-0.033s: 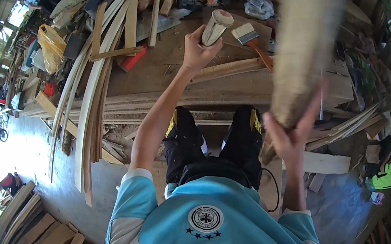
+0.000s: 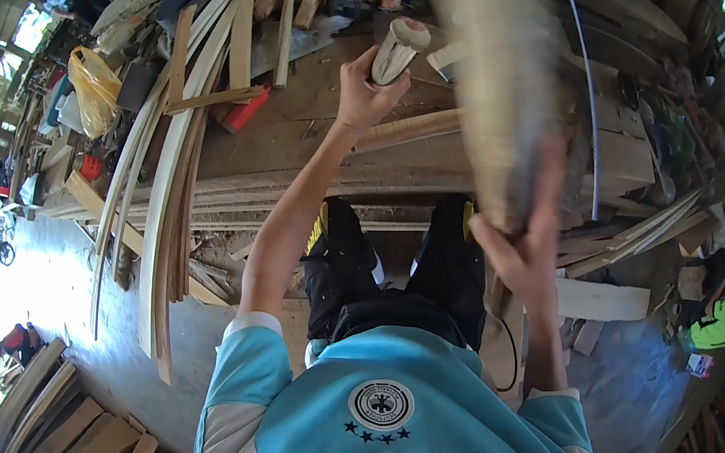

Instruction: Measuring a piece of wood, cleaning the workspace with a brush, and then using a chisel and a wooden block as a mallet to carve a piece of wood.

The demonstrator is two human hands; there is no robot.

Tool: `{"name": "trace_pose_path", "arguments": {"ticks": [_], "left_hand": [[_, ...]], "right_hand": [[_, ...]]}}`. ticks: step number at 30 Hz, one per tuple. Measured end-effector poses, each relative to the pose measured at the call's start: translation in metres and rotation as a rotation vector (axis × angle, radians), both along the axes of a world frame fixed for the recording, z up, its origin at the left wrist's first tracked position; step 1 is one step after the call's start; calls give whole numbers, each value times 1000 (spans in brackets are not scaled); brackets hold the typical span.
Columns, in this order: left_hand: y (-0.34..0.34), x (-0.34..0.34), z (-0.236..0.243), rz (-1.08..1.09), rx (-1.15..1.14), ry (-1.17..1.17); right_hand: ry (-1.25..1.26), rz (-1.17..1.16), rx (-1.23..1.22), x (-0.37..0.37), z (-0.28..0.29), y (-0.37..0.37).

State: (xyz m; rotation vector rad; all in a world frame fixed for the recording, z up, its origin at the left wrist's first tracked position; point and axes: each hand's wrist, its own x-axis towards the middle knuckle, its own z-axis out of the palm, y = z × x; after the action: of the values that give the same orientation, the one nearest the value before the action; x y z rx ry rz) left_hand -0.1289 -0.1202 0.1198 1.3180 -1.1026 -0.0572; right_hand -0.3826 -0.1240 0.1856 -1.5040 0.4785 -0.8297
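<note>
My left hand (image 2: 370, 96) is closed round a short, rough wooden stick (image 2: 397, 53) with a blunt reddish end, held up over the workbench (image 2: 278, 150). On the right, my right hand (image 2: 529, 254) grips the lower end of a long, thick pale wooden piece (image 2: 500, 50) that rises toward the camera. Motion smears this piece, so its exact shape cannot be made out. The two pieces are apart in the picture. Behind the long one, a paintbrush (image 2: 445, 59) shows only part of its pale bristles and ferrule.
Long bent wood strips (image 2: 178, 169) hang over the bench's left side. A red object (image 2: 246, 110) and a yellow plastic bag (image 2: 95, 90) lie beyond. A thin pale strip (image 2: 588, 102) stands at right. A person in a bright green top (image 2: 717, 323) is at far right.
The long wooden piece and my right hand have swung left, now covering most of the paintbrush. The thin pale strip at right has come into fuller view. My left hand barely moved.
</note>
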Motion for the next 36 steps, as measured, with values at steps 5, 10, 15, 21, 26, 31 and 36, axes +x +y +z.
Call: {"name": "trace_pose_path", "arguments": {"ticks": [5, 10, 15, 21, 26, 31, 36], "left_hand": [[17, 18, 3, 90, -13, -8], [18, 11, -2, 82, -66, 121], [40, 33, -8, 89, -248, 437], [105, 33, 32, 84, -219, 533], [119, 26, -39, 281, 987, -55], [108, 26, -71, 337, 867, -39], [93, 55, -57, 482, 1026, -270]], "right_hand": [[46, 116, 4, -10, -32, 2], [-14, -86, -130, -18, -10, 10], [12, -38, 254, -31, -59, 18], [295, -69, 313, -41, -133, 36], [436, -41, 389, -41, -135, 40], [381, -58, 334, -45, -159, 38], [455, -63, 243, -51, -165, 41]]}}
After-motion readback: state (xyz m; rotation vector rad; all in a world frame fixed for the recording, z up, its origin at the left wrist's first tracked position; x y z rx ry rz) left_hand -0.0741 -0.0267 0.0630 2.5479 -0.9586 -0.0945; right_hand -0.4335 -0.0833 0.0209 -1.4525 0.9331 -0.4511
